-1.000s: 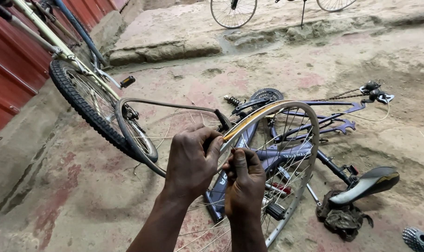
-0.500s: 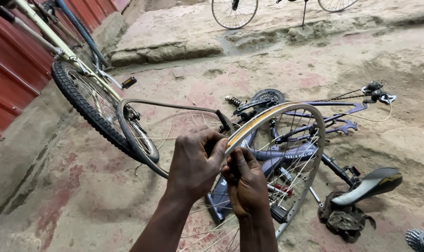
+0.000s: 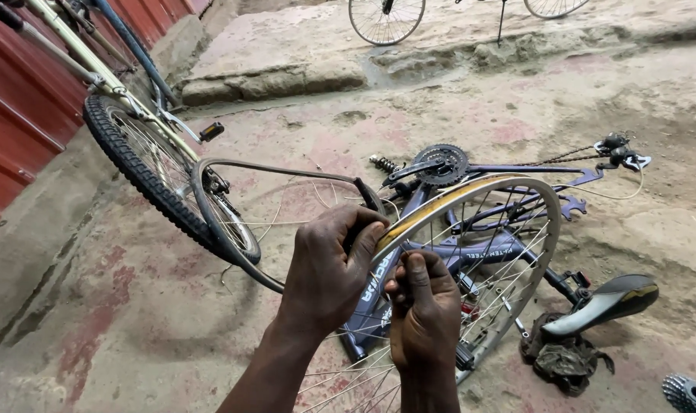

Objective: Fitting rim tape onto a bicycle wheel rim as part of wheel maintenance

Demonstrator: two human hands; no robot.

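I hold a spoked bicycle wheel rim [image 3: 516,191] upright in front of me. My left hand [image 3: 329,271] is wrapped around the rim's upper left edge, together with the end of a black tyre [image 3: 286,170] that hangs off the rim in a loose loop to the left. Just below it, my right hand [image 3: 424,306] is closed, thumb up, with its fingertips pinched against the rim's inner side. What the fingers pinch is hidden. Behind the wheel a purple bicycle frame [image 3: 531,170] lies on the ground.
A bicycle with a knobbly tyre [image 3: 133,164] leans on the red metal wall [image 3: 19,115] at left. A saddle [image 3: 604,302], a dark rag [image 3: 566,356] and a sprocket cluster [image 3: 688,394] lie at lower right. Beyond a concrete step [image 3: 286,73] stands another wheel [image 3: 386,19].
Both hands and the rim have drifted slightly to the right and down in view. The grips look the same.
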